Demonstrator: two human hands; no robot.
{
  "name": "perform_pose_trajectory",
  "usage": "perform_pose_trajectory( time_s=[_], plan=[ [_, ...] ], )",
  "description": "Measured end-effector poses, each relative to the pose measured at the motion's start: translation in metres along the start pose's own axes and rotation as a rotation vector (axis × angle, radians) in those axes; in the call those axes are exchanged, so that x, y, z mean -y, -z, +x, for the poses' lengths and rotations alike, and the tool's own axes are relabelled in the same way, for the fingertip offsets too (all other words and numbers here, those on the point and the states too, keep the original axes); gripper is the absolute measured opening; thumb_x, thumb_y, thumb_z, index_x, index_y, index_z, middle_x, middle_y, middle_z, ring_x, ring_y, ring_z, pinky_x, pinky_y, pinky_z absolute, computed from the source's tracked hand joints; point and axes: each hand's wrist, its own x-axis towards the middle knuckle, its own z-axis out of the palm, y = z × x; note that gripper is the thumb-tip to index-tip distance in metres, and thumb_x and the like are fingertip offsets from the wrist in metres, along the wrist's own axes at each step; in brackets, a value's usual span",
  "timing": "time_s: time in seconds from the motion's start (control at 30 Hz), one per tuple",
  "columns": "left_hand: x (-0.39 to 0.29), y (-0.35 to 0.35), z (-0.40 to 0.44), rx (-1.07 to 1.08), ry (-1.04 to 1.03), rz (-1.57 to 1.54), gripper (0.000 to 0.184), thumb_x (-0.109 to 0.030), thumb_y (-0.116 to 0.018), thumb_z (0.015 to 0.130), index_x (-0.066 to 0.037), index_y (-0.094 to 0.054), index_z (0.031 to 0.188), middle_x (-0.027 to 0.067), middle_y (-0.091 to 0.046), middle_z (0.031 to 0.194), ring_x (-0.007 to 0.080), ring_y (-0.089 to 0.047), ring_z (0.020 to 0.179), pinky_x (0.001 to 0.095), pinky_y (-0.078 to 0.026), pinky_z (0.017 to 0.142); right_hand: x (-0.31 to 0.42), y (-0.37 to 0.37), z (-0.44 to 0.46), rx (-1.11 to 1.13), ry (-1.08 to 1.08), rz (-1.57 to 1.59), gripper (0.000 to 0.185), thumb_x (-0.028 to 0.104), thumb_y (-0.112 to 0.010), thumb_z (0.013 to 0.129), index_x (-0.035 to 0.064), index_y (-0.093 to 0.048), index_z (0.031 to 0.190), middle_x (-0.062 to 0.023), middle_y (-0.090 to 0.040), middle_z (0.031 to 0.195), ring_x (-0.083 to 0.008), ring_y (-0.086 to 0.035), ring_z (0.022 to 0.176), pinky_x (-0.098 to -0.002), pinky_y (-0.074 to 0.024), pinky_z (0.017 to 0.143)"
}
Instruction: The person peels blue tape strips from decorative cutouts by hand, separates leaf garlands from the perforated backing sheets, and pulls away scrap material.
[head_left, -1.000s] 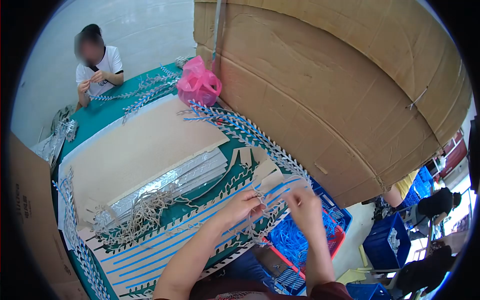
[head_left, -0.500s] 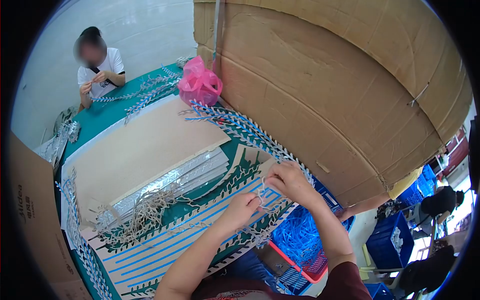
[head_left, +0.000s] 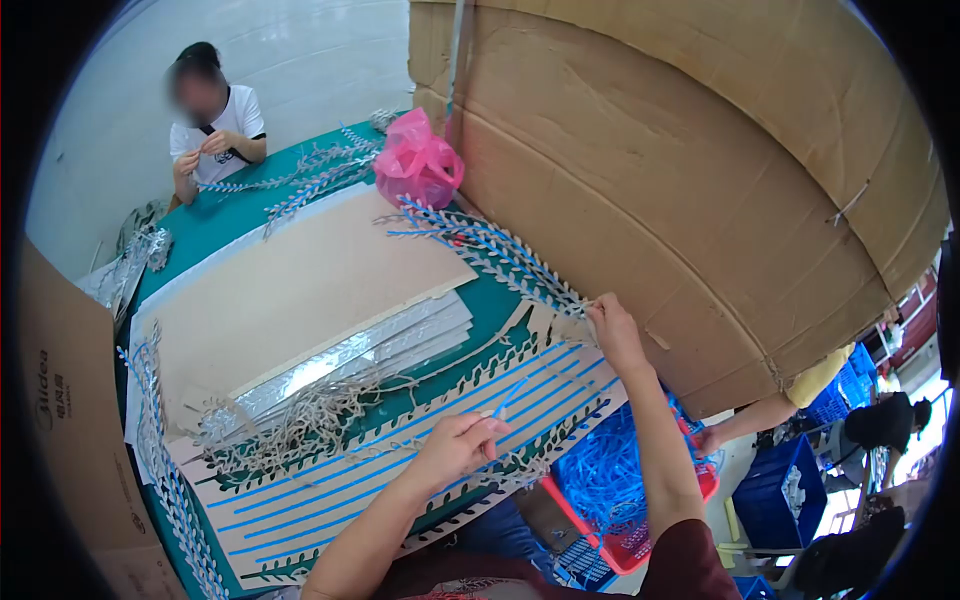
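Note:
My left hand (head_left: 458, 448) is closed over the striped sheet, with a short blue strip (head_left: 510, 398) sticking up from its fingertips. Under it lies the beige sheet (head_left: 300, 505) with long blue stripes and leaf-shaped cut-outs. My right hand (head_left: 612, 325) is reached out to the far right corner of the sheet, its fingers pinched at the near end of the leafy strands (head_left: 520, 265); what exactly it grips is too small to tell. A tangle of beige scraps (head_left: 290, 425) lies left of my left hand.
Large cardboard (head_left: 640, 180) stands along the right side. A pink bag (head_left: 418, 165) and stacked boards (head_left: 300, 290) are on the green table. A red basket (head_left: 625, 555) holds blue strips, with another person's arm (head_left: 745, 425) beside it. A co-worker (head_left: 215, 130) sits at the far left.
My hands have moved apart: the right went up and right to the leafy strands, the left slightly down and left. A blue strip now shows at my left fingertips. The other person's arm shows more.

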Motion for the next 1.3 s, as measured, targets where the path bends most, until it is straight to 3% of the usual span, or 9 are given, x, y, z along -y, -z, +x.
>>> perform_pose_trajectory(
  time_s=[0.17,0.27,0.43,0.47,0.6,0.83,0.9,1.1,1.3],
  plan=[
    [0.024,0.024,-0.006,0.088,-0.060,-0.279,0.034,-0.021,-0.050,0.109,0.004,-0.062,0.127,0.0067,-0.068,0.084,0.0083,-0.051,0.060,0.0234,-0.037,0.055,0.031,0.010,-0.013,-0.296,0.386,-0.319,0.028,0.017,-0.069,0.093,0.0038,-0.063,0.117,-0.0221,-0.067,0.112,-0.0429,-0.063,0.103,-0.0499,-0.0502,0.089],
    [0.026,0.027,-0.010,0.103,-0.103,-0.345,0.036,-0.024,-0.050,0.109,0.003,-0.061,0.129,0.0078,-0.069,0.089,0.0102,-0.057,0.066,0.0243,-0.042,0.059,0.093,0.033,-0.044,-0.516,0.299,-0.232,0.037,0.015,-0.070,0.092,0.0037,-0.063,0.126,-0.0200,-0.065,0.118,-0.0404,-0.063,0.104,-0.0469,-0.0509,0.092],
    [0.010,0.031,-0.015,0.124,-0.237,-0.647,0.038,-0.030,-0.049,0.110,-0.001,-0.060,0.132,0.0109,-0.069,0.098,0.0188,-0.066,0.087,0.0333,-0.054,0.081,0.164,0.032,-0.146,0.797,0.129,0.625,0.046,0.020,-0.074,0.094,0.0029,-0.058,0.134,-0.0145,-0.069,0.102,-0.0251,-0.067,0.100,-0.0387,-0.0530,0.090],
    [0.013,0.040,-0.013,0.135,-0.288,-0.682,0.036,-0.031,-0.048,0.110,-0.005,-0.060,0.131,0.0124,-0.070,0.103,0.0270,-0.068,0.105,0.0417,-0.055,0.094,0.153,0.025,-0.161,0.870,0.151,0.647,0.042,0.023,-0.076,0.093,0.0030,-0.062,0.127,-0.0095,-0.070,0.091,-0.0195,-0.070,0.085,-0.0329,-0.0559,0.078],
    [0.013,0.065,-0.016,-0.004,-0.382,-0.935,0.030,-0.033,-0.048,0.110,-0.012,-0.061,0.127,0.0115,-0.070,0.114,0.0346,-0.061,0.123,0.0527,-0.052,0.100,0.099,0.061,-0.172,0.934,-0.265,0.636,0.029,0.028,-0.076,0.094,0.0025,-0.070,0.108,-0.0050,-0.070,0.079,-0.0093,-0.068,0.068,-0.0244,-0.0536,0.061],
    [0.021,0.122,-0.022,-0.074,-0.529,-1.162,0.031,-0.034,-0.050,0.108,-0.019,-0.060,0.134,0.0080,-0.068,0.118,0.0300,-0.062,0.122,0.0513,-0.051,0.101,0.046,0.133,-0.202,1.234,-0.485,0.398,0.029,0.031,-0.077,0.094,0.0030,-0.072,0.100,-0.0014,-0.068,0.073,-0.0070,-0.065,0.062,-0.0227,-0.0521,0.056],
    [0.001,0.134,-0.040,-0.187,-0.537,-1.143,0.032,-0.034,-0.051,0.108,-0.019,-0.059,0.135,0.0071,-0.068,0.116,0.0282,-0.063,0.120,0.0498,-0.051,0.101,0.050,0.150,-0.210,1.065,-0.594,0.563,0.026,0.026,-0.079,0.091,0.0045,-0.070,0.103,-0.0001,-0.070,0.079,-0.0062,-0.060,0.059,-0.0215,-0.0485,0.052],
    [-0.001,0.166,-0.057,-0.221,-0.630,-1.136,0.032,-0.033,-0.049,0.109,-0.020,-0.058,0.137,0.0050,-0.066,0.119,0.0255,-0.060,0.121,0.0494,-0.049,0.098,0.053,0.121,-0.211,0.736,-0.231,0.438,0.034,0.021,-0.087,0.083,0.0044,-0.066,0.104,0.0017,-0.065,0.080,-0.0055,-0.059,0.069,-0.0232,-0.0466,0.059],
    [-0.015,0.208,-0.102,-0.315,-0.770,-1.078,0.037,-0.028,-0.045,0.111,-0.017,-0.053,0.145,0.0066,-0.068,0.110,0.0214,-0.062,0.108,0.0406,-0.049,0.091,0.050,0.106,-0.200,0.729,-0.184,0.278,0.024,0.018,-0.082,0.084,0.0076,-0.068,0.101,0.0009,-0.065,0.079,-0.0095,-0.061,0.076,-0.0277,-0.0475,0.068]
  ],
)
